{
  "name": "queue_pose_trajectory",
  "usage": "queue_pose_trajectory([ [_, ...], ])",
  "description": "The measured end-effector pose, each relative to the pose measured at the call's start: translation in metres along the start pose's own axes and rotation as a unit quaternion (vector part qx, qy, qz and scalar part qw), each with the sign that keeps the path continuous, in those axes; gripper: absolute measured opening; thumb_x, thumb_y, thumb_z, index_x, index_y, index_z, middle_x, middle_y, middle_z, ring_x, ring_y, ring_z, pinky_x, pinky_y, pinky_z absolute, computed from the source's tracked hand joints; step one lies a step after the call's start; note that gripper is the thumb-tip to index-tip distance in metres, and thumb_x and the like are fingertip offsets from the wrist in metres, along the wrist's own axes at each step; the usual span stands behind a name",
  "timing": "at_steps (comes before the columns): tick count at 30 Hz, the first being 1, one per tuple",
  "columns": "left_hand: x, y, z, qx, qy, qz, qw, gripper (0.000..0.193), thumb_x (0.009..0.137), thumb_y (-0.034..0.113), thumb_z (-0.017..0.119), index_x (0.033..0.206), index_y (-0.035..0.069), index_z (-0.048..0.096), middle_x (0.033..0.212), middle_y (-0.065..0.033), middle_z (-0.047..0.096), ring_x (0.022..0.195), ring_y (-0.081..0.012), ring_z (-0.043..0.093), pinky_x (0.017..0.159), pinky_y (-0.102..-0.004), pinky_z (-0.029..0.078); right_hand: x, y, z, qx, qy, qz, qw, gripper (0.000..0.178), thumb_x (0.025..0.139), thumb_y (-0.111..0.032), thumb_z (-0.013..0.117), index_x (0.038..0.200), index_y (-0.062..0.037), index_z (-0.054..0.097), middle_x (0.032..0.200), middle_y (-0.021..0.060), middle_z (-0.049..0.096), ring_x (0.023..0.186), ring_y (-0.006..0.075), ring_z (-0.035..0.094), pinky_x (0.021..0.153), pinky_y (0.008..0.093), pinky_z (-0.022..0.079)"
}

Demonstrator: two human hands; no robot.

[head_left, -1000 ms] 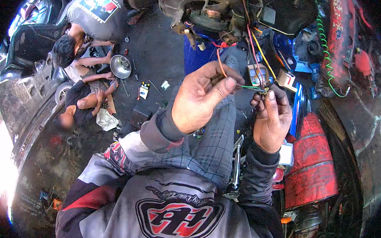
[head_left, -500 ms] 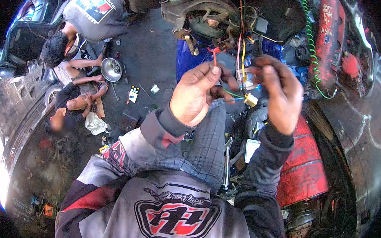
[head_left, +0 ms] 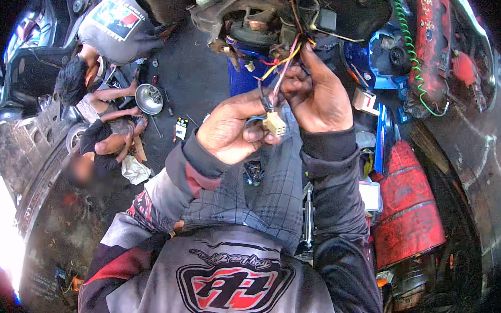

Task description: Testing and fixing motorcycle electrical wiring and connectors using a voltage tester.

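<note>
A cream plastic wire connector (head_left: 275,125) hangs at the fingertips of my left hand (head_left: 229,127), which is closed around it and the dark and blue wires at its back. My right hand (head_left: 323,95) is just to the right and a little higher. Its fingers are bent around the pink and yellow wires (head_left: 291,60) that run up to the vehicle part above; some fingertips are hidden behind the wires and hand. A red wire (head_left: 272,61) with a bare-looking end sits left of the bundle. Over both hands is a dark round wheel-hub assembly (head_left: 258,28).
Two people (head_left: 118,25) work on the floor at the left, by a shiny metal bowl (head_left: 149,98). A red dented container (head_left: 411,206) stands at the right. Above it are a green coiled hose (head_left: 408,57), blue body panels (head_left: 377,61) and a small white box (head_left: 365,101).
My right hand has moved left and up onto the wires. My left hand has shifted down and left, and now holds the cream connector. The view has shifted slightly.
</note>
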State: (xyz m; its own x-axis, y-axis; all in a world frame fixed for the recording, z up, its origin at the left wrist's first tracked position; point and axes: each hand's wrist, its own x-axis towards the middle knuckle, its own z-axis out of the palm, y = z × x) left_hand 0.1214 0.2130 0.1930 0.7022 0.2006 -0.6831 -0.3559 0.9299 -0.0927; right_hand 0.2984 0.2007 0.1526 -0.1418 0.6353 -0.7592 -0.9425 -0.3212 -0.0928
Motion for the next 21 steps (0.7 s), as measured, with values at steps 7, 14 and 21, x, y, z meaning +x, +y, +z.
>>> queue_pose_trajectory([
  [7, 0.002, 0.005, 0.002, 0.072, 0.042, 0.011, 0.996, 0.019, 0.097, 0.015, 0.055, 0.112, 0.004, 0.057, 0.080, -0.0072, 0.060, 0.043, -0.0033, 0.037, 0.055, -0.0211, 0.041, 0.003, -0.008, 0.004, -0.045, 0.007, -0.034, 0.998, 0.018, 0.096, -0.018, 0.057, 0.103, -0.0022, 0.062, 0.085, 0.0055, 0.064, 0.071, 0.0136, 0.059, 0.061, 0.0253, 0.049],
  [14, 0.001, 0.030, 0.017, 0.129, 0.024, -0.033, 0.991, 0.018, 0.097, 0.020, 0.059, 0.105, 0.005, 0.055, 0.073, -0.0090, 0.060, 0.039, -0.0030, 0.039, 0.047, -0.0199, 0.039, 0.009, -0.011, 0.000, -0.176, -0.008, -0.112, 0.978, 0.021, 0.094, -0.020, 0.059, 0.098, 0.0005, 0.064, 0.080, 0.0067, 0.066, 0.069, 0.0134, 0.063, 0.063, 0.0256, 0.050],
  [21, 0.014, 0.028, 0.017, 0.265, 0.041, -0.006, 0.964, 0.027, 0.095, 0.020, 0.060, 0.113, 0.000, 0.055, 0.082, -0.0116, 0.067, 0.058, -0.0136, 0.060, 0.045, -0.0180, 0.043, -0.003, -0.019, -0.010, -0.333, 0.009, -0.216, 0.918, 0.028, 0.095, -0.020, 0.063, 0.104, 0.0065, 0.063, 0.080, 0.0066, 0.066, 0.064, 0.0121, 0.063, 0.059, 0.0246, 0.052],
])
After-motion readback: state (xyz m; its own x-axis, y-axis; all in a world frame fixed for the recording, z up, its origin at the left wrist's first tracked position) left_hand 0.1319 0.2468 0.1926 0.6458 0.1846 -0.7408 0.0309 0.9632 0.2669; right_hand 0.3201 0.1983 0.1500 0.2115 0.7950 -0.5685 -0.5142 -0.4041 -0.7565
